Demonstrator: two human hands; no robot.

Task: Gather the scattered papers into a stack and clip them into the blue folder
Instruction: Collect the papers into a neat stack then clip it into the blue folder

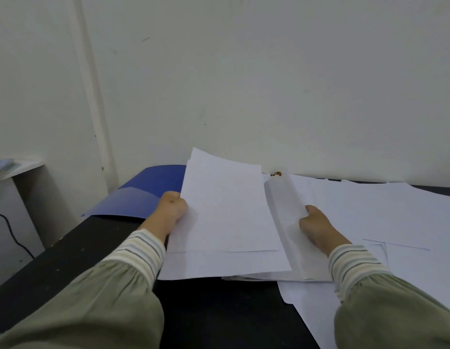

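The black table (68, 268) carries everything, with a pale wall (244, 71) rising at its far edge. Spread over the right half, from the far edge to the near right corner, lie the loose white sheets (395, 212), overlapping at odd angles and not yet gathered.

At the middle is the half-made stack of papers (226, 215), its far end lifted off the table and bowing slightly. It looks light and limp: thin sheets that sag where unsupported and would likely slide over one another and fan out if squeezed at only one spot. Holding both long edges near their middle and tapping the near edge on the table seems the soundest way to square it.

The blue folder (143, 195) lies flat at the far left, partly behind the stack and just beside the left hand. It looks like a stiffer card cover; its clip cannot be seen.

The left hand (172, 210) grips the stack's left edge, fingers curled under and thumb on top. The right hand (317, 227) holds the right edge, thumb on top pointing away; its fingers are hidden beneath the paper, so how firmly they pinch cannot be told.

A small brownish object (276, 174) sits at the far edge; it is too small to identify.
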